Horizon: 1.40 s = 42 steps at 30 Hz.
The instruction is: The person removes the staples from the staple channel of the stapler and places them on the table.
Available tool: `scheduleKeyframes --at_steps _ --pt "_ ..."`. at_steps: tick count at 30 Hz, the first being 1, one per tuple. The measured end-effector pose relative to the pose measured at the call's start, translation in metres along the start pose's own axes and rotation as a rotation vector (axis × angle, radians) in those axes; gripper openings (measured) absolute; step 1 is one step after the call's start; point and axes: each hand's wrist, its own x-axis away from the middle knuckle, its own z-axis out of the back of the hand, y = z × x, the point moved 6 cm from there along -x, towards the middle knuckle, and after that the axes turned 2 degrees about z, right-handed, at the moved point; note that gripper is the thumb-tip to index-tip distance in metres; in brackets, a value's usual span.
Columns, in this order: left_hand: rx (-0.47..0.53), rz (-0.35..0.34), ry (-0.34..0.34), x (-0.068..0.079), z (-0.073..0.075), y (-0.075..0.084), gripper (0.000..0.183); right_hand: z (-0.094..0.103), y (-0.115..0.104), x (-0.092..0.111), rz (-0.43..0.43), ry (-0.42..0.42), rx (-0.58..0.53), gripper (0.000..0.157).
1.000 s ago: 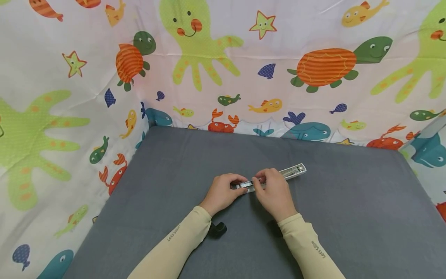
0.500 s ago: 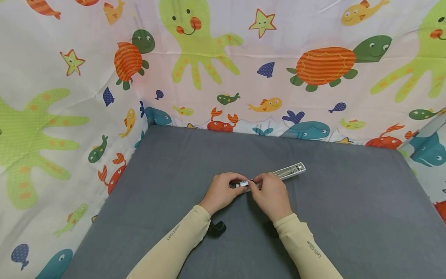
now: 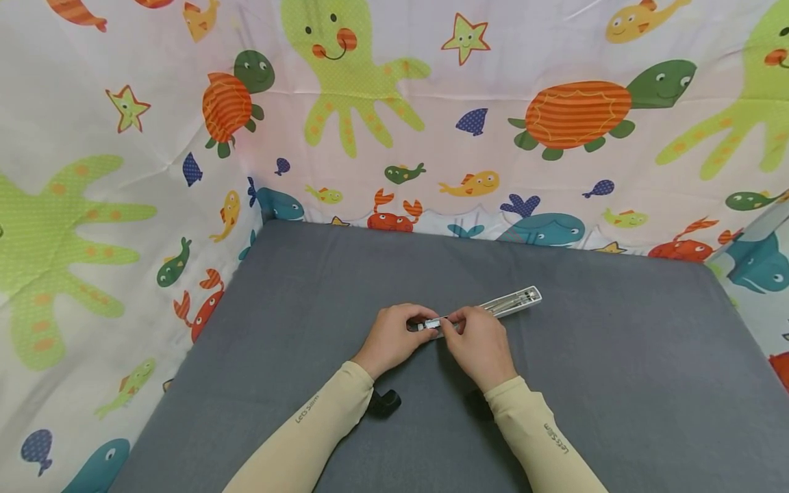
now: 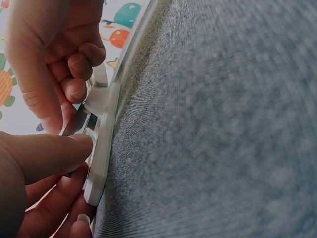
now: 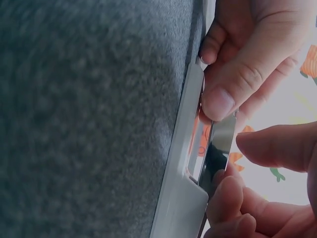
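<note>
A white-and-silver stapler (image 3: 510, 302) lies opened out lengthwise on the grey table, slanting up to the right in the head view. My left hand (image 3: 396, 337) pinches its near-left end, the thumb on the metal rail (image 5: 224, 131). The thumb and fingertips of my right hand (image 3: 482, 346) pinch the rail beside the left fingertips. In the left wrist view, the pale plastic body (image 4: 101, 153) rests along the cloth. Whether a small piece sits between the right fingertips is hidden.
Grey cloth covers the table (image 3: 616, 356). A white curtain (image 3: 394, 61) printed with sea animals stands behind it and on the left. Dark wrist-camera mounts (image 3: 383, 404) sit under the sleeves.
My right hand has slid a little left along the stapler, toward the left fingertips, and then stays there. The left hand and the stapler hold nearly still.
</note>
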Motion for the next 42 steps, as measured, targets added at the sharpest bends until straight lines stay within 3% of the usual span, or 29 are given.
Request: scheduleKeyframes --at_steps 8,29,42 --pt "0.006 -0.005 -0.002 0.0 0.0001 0.0001 0.019 -0.0013 -0.001 0.0013 -0.025 -0.014 -0.059 0.023" --pt "-0.004 -0.006 -0.005 0.0 0.0005 0.002 0.021 -0.0017 0.0009 0.0001 -0.067 -0.041 -0.087 0.022" --pt "-0.004 -0.006 0.005 -0.0005 0.0002 0.0008 0.021 -0.002 0.0005 0.0006 -0.051 -0.029 -0.082 0.022"
